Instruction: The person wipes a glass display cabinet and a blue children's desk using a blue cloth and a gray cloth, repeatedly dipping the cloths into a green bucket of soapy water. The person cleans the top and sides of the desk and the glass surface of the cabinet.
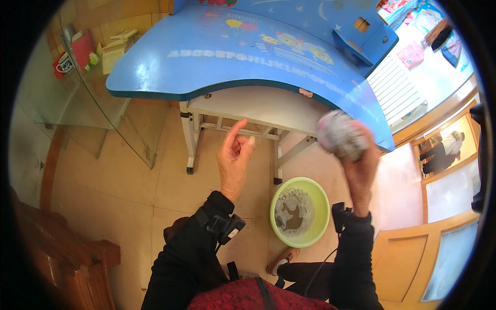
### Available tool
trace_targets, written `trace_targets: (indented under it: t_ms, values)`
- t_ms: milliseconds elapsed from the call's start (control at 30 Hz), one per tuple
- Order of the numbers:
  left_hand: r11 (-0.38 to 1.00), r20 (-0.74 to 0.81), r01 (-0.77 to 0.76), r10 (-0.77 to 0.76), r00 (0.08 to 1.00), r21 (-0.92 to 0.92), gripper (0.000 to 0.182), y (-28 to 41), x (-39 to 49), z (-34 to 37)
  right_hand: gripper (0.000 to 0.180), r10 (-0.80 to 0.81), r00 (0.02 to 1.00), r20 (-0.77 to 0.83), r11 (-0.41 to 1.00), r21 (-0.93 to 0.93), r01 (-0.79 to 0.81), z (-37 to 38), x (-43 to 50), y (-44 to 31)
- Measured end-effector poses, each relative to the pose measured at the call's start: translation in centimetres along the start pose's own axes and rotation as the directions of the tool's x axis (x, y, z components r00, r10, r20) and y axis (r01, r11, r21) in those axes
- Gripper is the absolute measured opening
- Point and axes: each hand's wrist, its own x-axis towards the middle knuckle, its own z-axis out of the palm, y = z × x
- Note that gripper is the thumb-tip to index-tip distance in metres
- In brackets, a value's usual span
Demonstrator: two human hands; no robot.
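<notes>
My right hand (pixel 364 157) grips a crumpled grey and white cloth (pixel 341 133), blurred, above the right front edge of a blue children's desk (pixel 217 66). The cloth covers part of my fingers. In front of the desk's curved cutout, my left hand (pixel 234 157) is raised with nothing in it. Its index finger points forward, the thumb stands off, and the other fingers curl. The desktop bears cartoon figures and a row of letters, and a patch of its edge (pixel 305 93) is chipped. On the floor, a yellow-green plastic basin (pixel 323 217) holds murky, sudsy water.
Glass shelving (pixel 104 100) stands at the left, with a mug (pixel 65 64) and boxes nearby. Dark carved wooden furniture (pixel 89 252) is at lower left. A white radiator (pixel 397 91) and a wooden door (pixel 403 263) are at right. Another person (pixel 443 151) appears beyond the doorway.
</notes>
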Motion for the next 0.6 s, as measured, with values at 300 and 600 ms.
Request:
trace_targets:
  t_ms: [300, 600]
  values:
    - [0.997, -0.027, -0.051, 0.053, 0.998, 0.052, 0.047, 1.2, -0.8, 1.0, 0.049, 0.174, 0.969, 0.174, 0.969, 0.143, -0.2, -0.2, 5.9, 7.1]
    - [0.947, 0.049, -0.079, 0.066, 0.997, 0.311, 0.037, 4.0, 5.1, 4.0, 0.043, 0.228, 0.969, 0.092, 0.93, 0.273, -0.245, 0.6, 5.2, 7.2]
